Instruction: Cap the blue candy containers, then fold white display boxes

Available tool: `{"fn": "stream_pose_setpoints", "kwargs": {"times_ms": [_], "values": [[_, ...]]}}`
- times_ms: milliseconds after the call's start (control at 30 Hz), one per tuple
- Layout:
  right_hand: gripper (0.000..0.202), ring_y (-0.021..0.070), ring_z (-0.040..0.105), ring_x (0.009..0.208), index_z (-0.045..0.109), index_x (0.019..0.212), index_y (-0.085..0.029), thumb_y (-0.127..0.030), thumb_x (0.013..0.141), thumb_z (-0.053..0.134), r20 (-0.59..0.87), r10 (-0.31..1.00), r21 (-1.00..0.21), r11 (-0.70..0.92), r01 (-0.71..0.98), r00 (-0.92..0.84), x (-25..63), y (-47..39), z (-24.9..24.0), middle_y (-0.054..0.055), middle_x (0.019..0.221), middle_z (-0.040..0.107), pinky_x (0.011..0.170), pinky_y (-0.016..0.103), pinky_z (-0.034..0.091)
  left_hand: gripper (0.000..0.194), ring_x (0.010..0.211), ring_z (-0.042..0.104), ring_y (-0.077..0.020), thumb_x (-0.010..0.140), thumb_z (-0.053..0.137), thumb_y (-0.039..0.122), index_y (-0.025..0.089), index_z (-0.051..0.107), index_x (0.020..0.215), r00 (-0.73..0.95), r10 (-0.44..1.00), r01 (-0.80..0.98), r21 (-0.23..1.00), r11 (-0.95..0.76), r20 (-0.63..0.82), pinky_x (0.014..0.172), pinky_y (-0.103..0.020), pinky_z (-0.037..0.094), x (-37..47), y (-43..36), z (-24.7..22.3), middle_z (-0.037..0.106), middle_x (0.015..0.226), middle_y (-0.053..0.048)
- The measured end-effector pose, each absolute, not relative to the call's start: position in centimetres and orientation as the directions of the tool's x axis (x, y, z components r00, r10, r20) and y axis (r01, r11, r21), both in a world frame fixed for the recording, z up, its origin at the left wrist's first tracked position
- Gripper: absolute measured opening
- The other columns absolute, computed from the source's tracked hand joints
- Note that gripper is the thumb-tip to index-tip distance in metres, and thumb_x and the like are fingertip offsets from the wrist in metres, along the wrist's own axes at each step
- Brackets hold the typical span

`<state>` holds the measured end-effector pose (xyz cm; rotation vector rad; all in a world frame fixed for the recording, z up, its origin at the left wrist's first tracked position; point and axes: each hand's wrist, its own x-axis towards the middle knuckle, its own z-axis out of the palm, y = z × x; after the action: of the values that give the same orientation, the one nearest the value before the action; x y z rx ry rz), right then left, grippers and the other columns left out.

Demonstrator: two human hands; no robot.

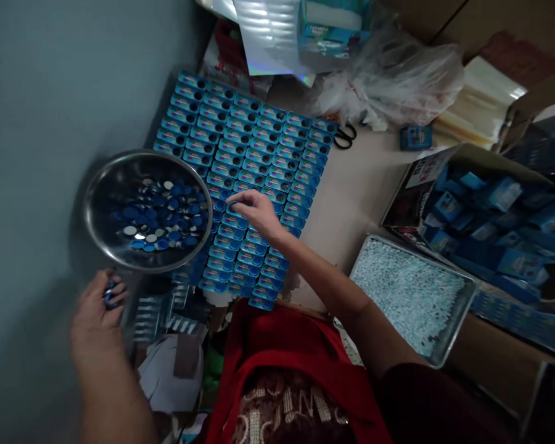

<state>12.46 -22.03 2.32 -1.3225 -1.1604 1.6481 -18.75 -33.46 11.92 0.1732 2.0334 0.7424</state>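
Observation:
Several small blue cases (234, 148) lie in tight rows on the table. Those in the upper rows show a dark round spot at one end; nearer ones look blue there. Over the middle rows, my right hand (259, 214) pinches a blue disc (232, 204) between thumb and fingertips. To the left, a steel bowl (97, 228) contains many loose blue and silvery discs (166, 213). Just below the bowl's rim, my left hand (99, 302) is curled palm up around several blue discs (110, 295).
A metal tray (467, 308) of pale blue pellets stands at right, beside a carton (404, 200) full of blue packages. Black-handled scissors (345, 136), a small blue box (415, 137) and a clear plastic bag (393, 86) lie farther back. A wall (50, 92) borders the left side.

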Motion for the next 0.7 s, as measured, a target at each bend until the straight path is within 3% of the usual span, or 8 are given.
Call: {"fn": "stream_pose_setpoints", "kwargs": {"times_ms": [100, 167, 267, 367, 433, 567, 700], "values": [[0.018, 0.0133, 0.061, 0.065, 0.078, 0.091, -0.025, -0.034, 0.079, 0.069, -0.352, 0.934, -0.936, -0.349, 0.055, -0.066, 20.3, -22.4, 1.0, -0.004, 0.074, 0.071, 0.067, 0.030, 0.056, 0.032, 0.039, 0.029, -0.0032, 0.042, 0.077, 0.032, 0.021, 0.049, 0.052, -0.643, 0.364, -0.267, 0.642, 0.719, -0.674, 0.039, -0.011, 0.021, -16.2, -36.4, 13.4, 0.051, 0.041, 0.015], [0.019, 0.0120, 0.062, 0.060, 0.074, 0.090, -0.022, -0.032, 0.074, 0.070, -0.402, 0.908, -0.911, -0.409, 0.044, 0.117, 26.0, -23.0, -0.1, -0.005, 0.071, 0.069, 0.064, 0.028, 0.055, 0.022, 0.041, 0.033, -0.0039, 0.043, 0.075, 0.030, 0.026, 0.055, 0.051, -0.552, 0.350, -0.372, 0.599, 0.709, -0.757, 0.040, -0.013, 0.023, -13.1, -38.0, 13.4, 0.054, 0.046, 0.012], [0.025, 0.0119, 0.066, 0.062, 0.070, 0.092, -0.020, -0.029, 0.069, 0.073, -0.413, 0.826, -0.899, -0.436, -0.029, 0.383, 32.6, -23.0, -1.2, -0.005, 0.070, 0.069, 0.062, 0.025, 0.054, 0.012, 0.049, 0.044, -0.0086, 0.051, 0.072, 0.028, 0.032, 0.069, 0.062, -0.246, 0.376, -0.525, 0.449, 0.723, -0.893, 0.038, -0.017, 0.031, -6.2, -38.4, 10.9, 0.064, 0.061, 0.006], [0.023, 0.0109, 0.065, 0.063, 0.070, 0.089, -0.019, -0.026, 0.068, 0.075, -0.373, 0.792, -0.913, -0.407, -0.039, 0.482, 35.6, -21.1, -1.2, -0.003, 0.072, 0.070, 0.061, 0.023, 0.051, 0.016, 0.052, 0.046, -0.0064, 0.058, 0.076, 0.016, 0.025, 0.072, 0.070, 0.104, 0.354, -0.592, 0.228, 0.773, -0.929, 0.040, -0.013, 0.034, 1.3, -36.1, 6.9, 0.064, 0.068, 0.000], [0.019, 0.0093, 0.062, 0.061, 0.071, 0.086, -0.019, -0.023, 0.068, 0.075, -0.351, 0.791, -0.919, -0.393, -0.023, 0.502, 36.0, -18.9, -0.8, -0.003, 0.070, 0.069, 0.059, 0.022, 0.048, 0.017, 0.052, 0.048, -0.0049, 0.066, 0.080, 0.016, 0.020, 0.073, 0.081, 0.242, 0.358, -0.546, 0.178, 0.819, -0.902, 0.042, -0.012, 0.036, 5.1, -33.8, 4.7, 0.067, 0.075, -0.002], [0.016, 0.0086, 0.058, 0.058, 0.070, 0.085, -0.018, -0.020, 0.069, 0.072, -0.290, 0.791, -0.926, -0.375, 0.051, 0.538, 35.4, -14.5, -0.3, -0.005, 0.069, 0.067, 0.058, 0.022, 0.045, 0.038, 0.054, 0.051, -0.0041, 0.074, 0.094, 0.041, 0.016, 0.070, 0.091, 0.406, 0.519, -0.467, 0.317, 0.825, -0.752, 0.045, -0.013, 0.037, 7.8, -29.0, 3.0, 0.072, 0.086, -0.005], [0.015, 0.0114, 0.060, 0.059, 0.069, 0.085, -0.018, -0.020, 0.070, 0.070, -0.234, 0.822, -0.901, -0.384, 0.202, 0.518, 34.3, -12.1, -0.8, -0.004, 0.068, 0.065, 0.061, 0.025, 0.047, 0.058, 0.052, 0.049, -0.0030, 0.062, 0.102, 0.053, 0.017, 0.067, 0.091, 0.415, 0.618, -0.439, 0.449, 0.779, -0.667, 0.045, -0.012, 0.035, 6.5, -24.4, 2.4, 0.071, 0.078, -0.001]]}}
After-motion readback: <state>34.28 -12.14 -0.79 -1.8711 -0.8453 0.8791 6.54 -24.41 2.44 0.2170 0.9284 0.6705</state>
